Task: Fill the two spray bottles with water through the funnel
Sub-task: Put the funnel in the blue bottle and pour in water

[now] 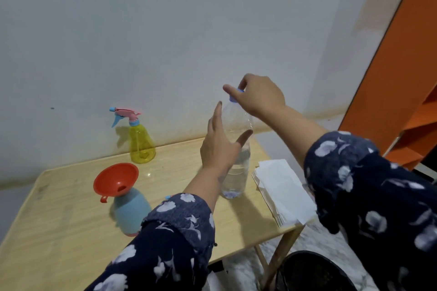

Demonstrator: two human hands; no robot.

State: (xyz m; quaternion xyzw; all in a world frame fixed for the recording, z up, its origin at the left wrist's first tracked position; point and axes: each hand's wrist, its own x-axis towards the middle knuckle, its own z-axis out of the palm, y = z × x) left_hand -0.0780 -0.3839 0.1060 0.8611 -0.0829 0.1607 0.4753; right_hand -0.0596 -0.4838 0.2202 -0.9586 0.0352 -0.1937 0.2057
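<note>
Nearest the camera, two dark floral sleeves (179, 231) fill the lower frame; the left one hides the base and right side of the blue spray bottle (128, 210), whose head cannot be seen. One red funnel (115, 179) sits in that bottle's neck, mouth tilted toward the camera, tab handle pointing down-left. A dark round object (314, 271) at the bottom edge is cut off and unclear. A stack of white paper napkins (281, 189) lies at the right edge of the wooden table (59, 215).

One clear water bottle (236, 160) stands upright mid-table, long axis vertical, partly filled. The left hand (220, 146) is spread beside its body, fingers extended; contact is uncertain. The right hand (260, 97) pinches the blue cap (234, 96) at its top.

Farthest, the yellow spray bottle (140, 142) stands upright by the wall (165, 30), nozzle pointing left. Two spray bottles in all.
</note>
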